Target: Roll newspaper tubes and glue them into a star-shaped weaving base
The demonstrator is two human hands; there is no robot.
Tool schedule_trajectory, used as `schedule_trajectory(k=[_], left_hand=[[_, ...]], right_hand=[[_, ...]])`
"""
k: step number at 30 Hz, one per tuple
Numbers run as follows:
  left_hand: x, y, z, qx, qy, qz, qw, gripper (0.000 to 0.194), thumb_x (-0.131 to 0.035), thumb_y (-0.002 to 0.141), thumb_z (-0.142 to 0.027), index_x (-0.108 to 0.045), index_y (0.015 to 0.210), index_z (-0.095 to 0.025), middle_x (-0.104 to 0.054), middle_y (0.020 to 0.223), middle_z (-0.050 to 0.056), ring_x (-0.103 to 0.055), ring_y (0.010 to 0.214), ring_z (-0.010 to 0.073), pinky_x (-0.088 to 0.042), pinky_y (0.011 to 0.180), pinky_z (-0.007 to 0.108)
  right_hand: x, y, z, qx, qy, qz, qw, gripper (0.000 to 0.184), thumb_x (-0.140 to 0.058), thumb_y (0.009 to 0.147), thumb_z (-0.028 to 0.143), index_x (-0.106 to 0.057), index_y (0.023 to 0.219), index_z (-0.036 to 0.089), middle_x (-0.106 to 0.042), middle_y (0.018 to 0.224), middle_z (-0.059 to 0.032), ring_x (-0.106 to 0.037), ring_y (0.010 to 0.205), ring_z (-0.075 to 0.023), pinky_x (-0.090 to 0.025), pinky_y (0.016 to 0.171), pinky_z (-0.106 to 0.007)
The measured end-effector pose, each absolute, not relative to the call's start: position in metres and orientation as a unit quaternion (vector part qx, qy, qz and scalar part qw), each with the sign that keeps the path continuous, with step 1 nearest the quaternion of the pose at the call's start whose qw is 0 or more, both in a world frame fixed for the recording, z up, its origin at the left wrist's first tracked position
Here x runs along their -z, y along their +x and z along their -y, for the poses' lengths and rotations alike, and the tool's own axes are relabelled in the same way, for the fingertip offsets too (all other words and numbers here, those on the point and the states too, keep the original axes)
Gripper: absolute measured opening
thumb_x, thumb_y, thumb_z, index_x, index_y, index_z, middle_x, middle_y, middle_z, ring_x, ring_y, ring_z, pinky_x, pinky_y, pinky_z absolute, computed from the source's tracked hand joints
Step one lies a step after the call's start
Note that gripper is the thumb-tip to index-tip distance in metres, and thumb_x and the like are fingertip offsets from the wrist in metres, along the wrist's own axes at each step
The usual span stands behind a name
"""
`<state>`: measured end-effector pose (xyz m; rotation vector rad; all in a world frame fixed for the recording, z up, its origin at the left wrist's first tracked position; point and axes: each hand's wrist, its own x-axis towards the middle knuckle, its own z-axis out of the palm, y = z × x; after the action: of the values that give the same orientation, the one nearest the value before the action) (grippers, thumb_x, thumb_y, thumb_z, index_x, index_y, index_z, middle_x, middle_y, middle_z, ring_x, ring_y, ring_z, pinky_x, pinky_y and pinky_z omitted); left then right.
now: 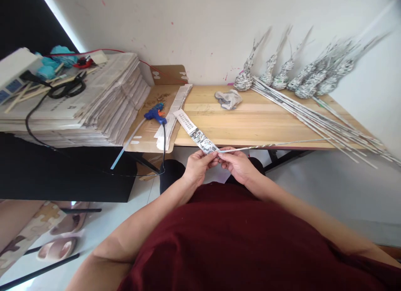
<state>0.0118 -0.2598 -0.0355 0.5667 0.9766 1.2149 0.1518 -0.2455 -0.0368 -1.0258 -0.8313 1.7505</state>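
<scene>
Both hands are at the front edge of the wooden table, fingertips almost meeting. My left hand (199, 165) pinches the lower end of a flat newspaper strip (194, 134), which slants up and left over the tabletop. My right hand (235, 163) is closed on a thin rolled paper stick (266, 146) that reaches away to the right. Strip and stick come together between my fingers; the fingertips hide part of the join. Left of the strip, a stack of loose paper strips (173, 115) lies partly on cardboard.
A blue glue gun (156, 114) with a trailing cord rests on cardboard (145, 136). Tall newspaper piles (119, 98) stand left. A crumpled glove (228, 99) lies on the wooden table (203, 98). Paper sticks (300, 113) and several woven paper vases (243, 80) are at right.
</scene>
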Motion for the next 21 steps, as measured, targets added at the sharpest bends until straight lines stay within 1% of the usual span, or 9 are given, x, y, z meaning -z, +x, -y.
schedule_trajectory(k=[10,15,21], left_hand=[[0.0398,0.0075,0.2612,-0.531,0.283,-0.431,0.673,0.03,-0.083,0.062,-0.024,-0.07,0.085,-0.01,-0.07,0.079,0.005,-0.063,0.063,0.0084,-0.053,0.064,0.021],[0.0365,0.0064,0.2598,-0.519,0.286,-0.437,0.677,0.029,-0.082,0.06,-0.022,-0.069,0.084,-0.01,-0.07,0.078,0.006,-0.063,0.062,0.0093,-0.052,0.061,0.021],[0.0393,0.0051,0.2577,-0.511,0.289,-0.441,0.679,0.025,-0.08,0.061,-0.019,-0.07,0.083,-0.011,-0.071,0.077,0.006,-0.064,0.061,0.0107,-0.052,0.059,0.022]], right_hand=[[0.0369,0.1519,0.2457,-0.682,-0.442,0.342,0.471,0.02,-0.08,0.06,0.023,-0.065,0.072,0.018,-0.064,0.062,0.0003,-0.056,0.058,-0.0109,-0.039,0.049,-0.022],[0.038,0.1515,0.2449,-0.689,-0.433,0.347,0.467,0.022,-0.08,0.061,0.023,-0.066,0.077,0.018,-0.066,0.066,-0.0005,-0.056,0.057,-0.0104,-0.039,0.049,-0.022],[0.0361,0.1505,0.2459,-0.695,-0.442,0.341,0.453,0.021,-0.079,0.06,0.022,-0.063,0.073,0.018,-0.064,0.064,0.0004,-0.056,0.056,-0.0104,-0.038,0.049,-0.023]])
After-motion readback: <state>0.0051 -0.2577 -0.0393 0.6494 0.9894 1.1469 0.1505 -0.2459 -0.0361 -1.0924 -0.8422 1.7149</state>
